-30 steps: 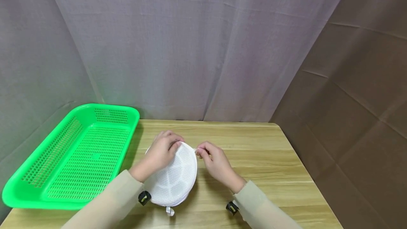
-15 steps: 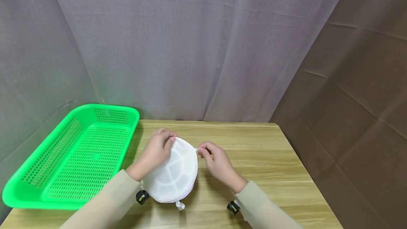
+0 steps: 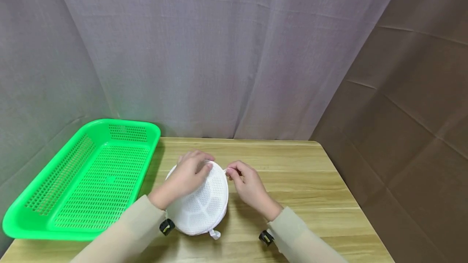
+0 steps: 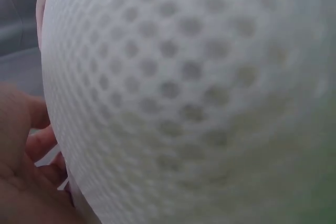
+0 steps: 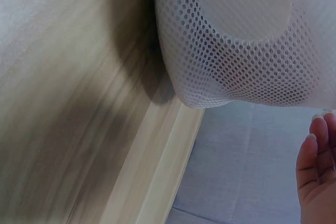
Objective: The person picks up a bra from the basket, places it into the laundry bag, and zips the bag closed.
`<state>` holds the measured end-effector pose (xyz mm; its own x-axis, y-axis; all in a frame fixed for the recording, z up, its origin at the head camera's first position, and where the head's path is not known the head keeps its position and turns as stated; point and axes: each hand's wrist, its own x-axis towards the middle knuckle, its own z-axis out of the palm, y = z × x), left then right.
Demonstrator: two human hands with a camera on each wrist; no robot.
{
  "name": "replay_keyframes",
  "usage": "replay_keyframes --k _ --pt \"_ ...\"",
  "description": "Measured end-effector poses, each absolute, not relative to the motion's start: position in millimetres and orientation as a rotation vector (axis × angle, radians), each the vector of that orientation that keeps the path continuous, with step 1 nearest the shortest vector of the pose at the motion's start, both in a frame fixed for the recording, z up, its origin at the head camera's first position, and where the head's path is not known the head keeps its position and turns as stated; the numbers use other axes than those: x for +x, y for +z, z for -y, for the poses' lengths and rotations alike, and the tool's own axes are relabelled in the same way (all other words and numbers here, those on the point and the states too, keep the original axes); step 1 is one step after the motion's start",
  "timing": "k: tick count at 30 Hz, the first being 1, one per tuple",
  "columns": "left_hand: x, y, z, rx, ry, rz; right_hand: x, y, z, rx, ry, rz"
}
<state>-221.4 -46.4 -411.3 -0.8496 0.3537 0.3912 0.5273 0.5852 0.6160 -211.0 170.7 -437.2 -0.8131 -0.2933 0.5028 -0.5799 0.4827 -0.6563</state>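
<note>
A round white mesh laundry bag (image 3: pixel 199 206) stands on the wooden table in the head view, with a small white fabric loop (image 3: pixel 215 234) at its near edge. My left hand (image 3: pixel 188 177) grips its far left edge, thumb on the mesh top. In the left wrist view the white mesh (image 4: pixel 168 82) fills most of the picture, with part of the hand (image 4: pixel 31 171) beside it. At the bag's right rim my right hand (image 3: pixel 248 184) pinches a small zipper pull (image 3: pixel 226 170), mostly hidden by the fingertips. Pale round padding (image 5: pixel 244 3) shows through the mesh in the right wrist view.
A large green plastic basket (image 3: pixel 153 149) with perforated walls stands at the left of the wooden table (image 3: pixel 307 198). Grey curtain (image 3: pixel 201 52) hangs behind the table, and brown cloth (image 3: pixel 413 104) borders the right side. Black wrist cameras (image 3: pixel 266 238) sit under the sleeves.
The bag has turned slightly, and its fabric loop has shifted right. My left hand slid left along the edge, then came back right. The right hand has barely moved.
</note>
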Motion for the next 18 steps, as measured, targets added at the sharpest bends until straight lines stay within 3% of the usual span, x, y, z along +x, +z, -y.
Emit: replay_keyframes --k 18 --pt "-224.7 -419.8 42.2 -0.713 -1.081 2.533 -209.8 -440.9 -169.3 0.727 1.273 2.442"
